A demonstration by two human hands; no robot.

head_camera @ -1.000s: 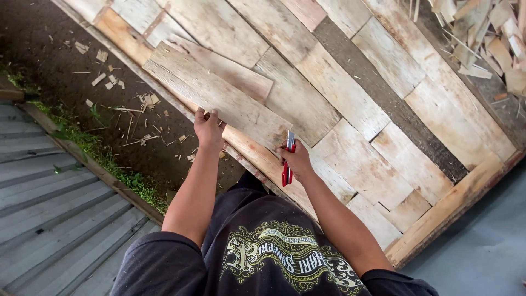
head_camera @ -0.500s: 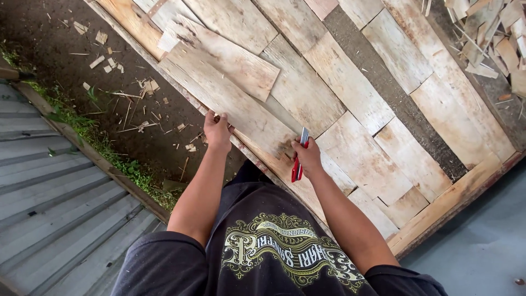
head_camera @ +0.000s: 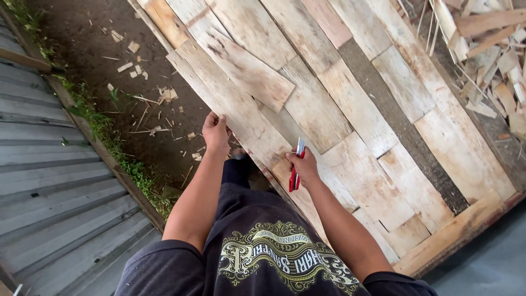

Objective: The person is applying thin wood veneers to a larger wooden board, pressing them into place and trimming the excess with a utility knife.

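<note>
My left hand (head_camera: 216, 133) grips the near edge of a long veneer strip (head_camera: 230, 104) — pale, rough-grained wood with dark smudges, running from near me away to the far left along the left edge of the stack. My fingers curl over its edge, closed on it. My right hand (head_camera: 303, 164) rests on the same strip a little to the right, wrapped shut around a red-handled cutter (head_camera: 296, 167) whose silvery blade end pokes up past my knuckles. A shorter veneer piece (head_camera: 249, 68) lies askew on top, just beyond my hands. The sheets sit on a wide wooden pallet (head_camera: 455, 233) that stretches far and right. To the left, bare dirt (head_camera: 104, 44) strewn with wood chips, then corrugated metal sheeting (head_camera: 49, 181); far right, a heap of offcuts (head_camera: 493, 49).
</note>
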